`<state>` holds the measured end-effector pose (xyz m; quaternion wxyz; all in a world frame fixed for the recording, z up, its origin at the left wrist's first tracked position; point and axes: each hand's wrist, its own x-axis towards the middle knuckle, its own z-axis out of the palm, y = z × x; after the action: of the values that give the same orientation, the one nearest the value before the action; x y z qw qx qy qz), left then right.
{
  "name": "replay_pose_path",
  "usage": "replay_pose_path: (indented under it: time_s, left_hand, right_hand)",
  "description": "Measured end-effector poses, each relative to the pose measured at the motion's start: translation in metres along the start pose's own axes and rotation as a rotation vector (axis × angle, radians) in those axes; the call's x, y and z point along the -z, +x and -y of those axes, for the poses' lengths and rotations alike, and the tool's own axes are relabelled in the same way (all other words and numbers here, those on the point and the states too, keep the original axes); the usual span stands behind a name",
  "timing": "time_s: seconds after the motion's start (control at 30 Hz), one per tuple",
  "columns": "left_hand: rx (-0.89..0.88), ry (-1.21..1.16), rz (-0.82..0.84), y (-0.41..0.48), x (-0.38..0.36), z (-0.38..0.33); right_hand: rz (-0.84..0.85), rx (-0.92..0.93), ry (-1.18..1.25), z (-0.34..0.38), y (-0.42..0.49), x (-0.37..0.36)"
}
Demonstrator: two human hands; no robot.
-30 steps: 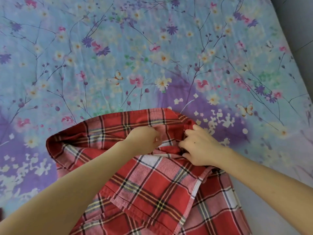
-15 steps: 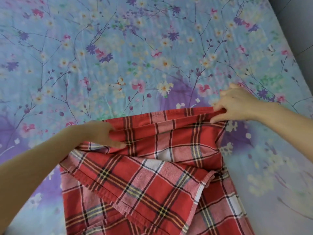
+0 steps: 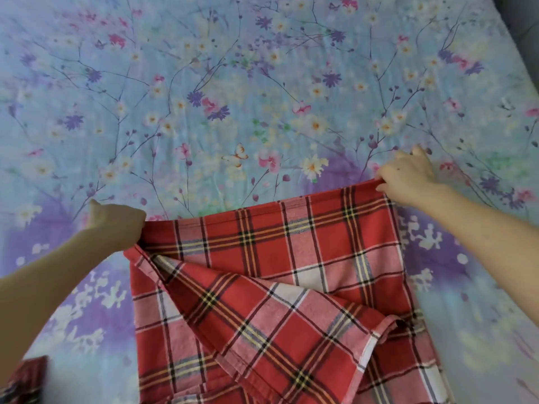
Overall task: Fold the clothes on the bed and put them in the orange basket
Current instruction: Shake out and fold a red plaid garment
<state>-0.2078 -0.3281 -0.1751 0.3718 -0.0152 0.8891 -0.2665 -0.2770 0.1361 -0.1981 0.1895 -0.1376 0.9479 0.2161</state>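
The left hand (image 3: 116,225) is curled into a fist round the left corner of the shirt's (image 3: 291,272) far hem, gripping the cloth. The right hand (image 3: 408,179) pinches the right corner of that hem between thumb and forefinger, its other fingers loosely spread beyond the shirt. The hem runs taut between the two hands, slanting a little farther away at the right end. The shirt, red plaid with white, yellow and black lines, lies flat on the bed (image 3: 233,97) and runs off the near edge of the view. A flap is folded slantwise across its near half, with a pale-edged corner turned up at the shirt's right side. Left of the shirt, well apart, a scrap of plaid (image 3: 26,380) shows at the near corner. The floral sheet spreads around the shirt on all visible sides.
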Motion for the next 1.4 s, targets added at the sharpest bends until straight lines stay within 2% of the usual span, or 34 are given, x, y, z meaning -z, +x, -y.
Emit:
replay_pose_path:
  time_s: [0.03,0.1,0.2,0.23,0.3,0.37,0.4,0.43,0.5,0.57,0.63,0.7,0.77,0.83,0.87,0.93,1.0,1.07,1.13,1.2,1.3,1.4]
  left_hand:
    - [0.005,0.027,-0.079,0.003,-0.006,0.001]
    - [0.072,0.133,-0.062,0.001,-0.015,-0.003]
    - [0.124,0.012,-0.123,0.0,-0.013,-0.013]
    - [0.125,-0.027,-0.146,0.002,-0.011,-0.017]
    - [0.107,-0.101,-0.292,0.0,-0.013,-0.02]
    - [-0.052,-0.204,-0.545,-0.007,-0.023,-0.021]
    - [-0.196,-0.228,-0.676,-0.014,-0.03,-0.023]
    - [-0.345,-0.215,-0.72,-0.027,-0.038,-0.029]
    - [-0.638,-0.103,-0.717,-0.05,-0.064,-0.039]
    - [-0.808,0.036,-0.604,-0.069,-0.088,-0.05]
    - [-0.809,0.092,-0.556,-0.076,-0.101,-0.057]
    - [-0.776,0.04,-0.585,-0.075,-0.103,-0.06]
    - [-0.755,-0.013,-0.614,-0.072,-0.107,-0.06]
    - [-0.728,-0.049,-0.613,-0.07,-0.115,-0.054]
    - [-0.694,-0.084,-0.615,-0.069,-0.118,-0.049]
    - [-0.62,-0.208,-0.629,-0.067,-0.119,-0.042]
    - [-0.523,-0.352,-0.69,-0.065,-0.11,-0.038]
    - [-0.342,-0.586,-0.731,-0.061,-0.089,-0.039]
    - [-0.103,-0.836,-0.668,-0.047,-0.062,-0.039]
    - [0.029,-0.978,-0.515,-0.025,-0.045,-0.037]
    - [0.037,-0.871,-0.388,0.004,-0.039,-0.03]
    - [0.047,-0.857,-0.312,0.015,-0.048,-0.022]
  right_hand:
    - [-0.022,-0.032,0.027,0.002,0.004,-0.003]
    - [-0.027,-0.116,0.073,0.004,0.01,-0.008]
    - [-0.025,-0.208,0.239,0.015,0.011,-0.012]
    - [-0.09,-0.234,0.349,0.019,0.011,-0.013]
    - [-0.255,-0.269,0.568,0.026,0.003,-0.012]
    - [-0.424,-0.128,0.694,0.038,-0.021,-0.008]
    - [-0.476,0.03,0.722,0.047,-0.039,-0.007]
    - [-0.476,0.226,0.744,0.057,-0.064,-0.009]
    - [-0.363,0.571,0.728,0.077,-0.118,-0.015]
    - [-0.248,0.827,0.588,0.089,-0.164,-0.032]
    - [-0.11,0.967,0.317,0.098,-0.195,-0.051]
    - [-0.008,0.967,0.141,0.105,-0.205,-0.064]
    - [-0.032,0.94,0.115,0.114,-0.202,-0.07]
    - [-0.173,0.941,0.172,0.12,-0.199,-0.072]
    - [-0.254,0.914,0.282,0.122,-0.197,-0.069]
    - [-0.213,0.7,0.701,0.123,-0.194,-0.057]
    - [-0.042,0.249,1.222,0.113,-0.179,-0.042]
    - [0.017,-0.155,1.549,0.094,-0.152,-0.032]
    - [0.027,-0.379,1.59,0.073,-0.124,-0.031]
    - [0.096,-0.46,1.504,0.061,-0.1,-0.033]
    - [0.166,-0.49,1.429,0.06,-0.075,-0.032]
    - [0.115,-0.461,1.449,0.067,-0.054,-0.018]
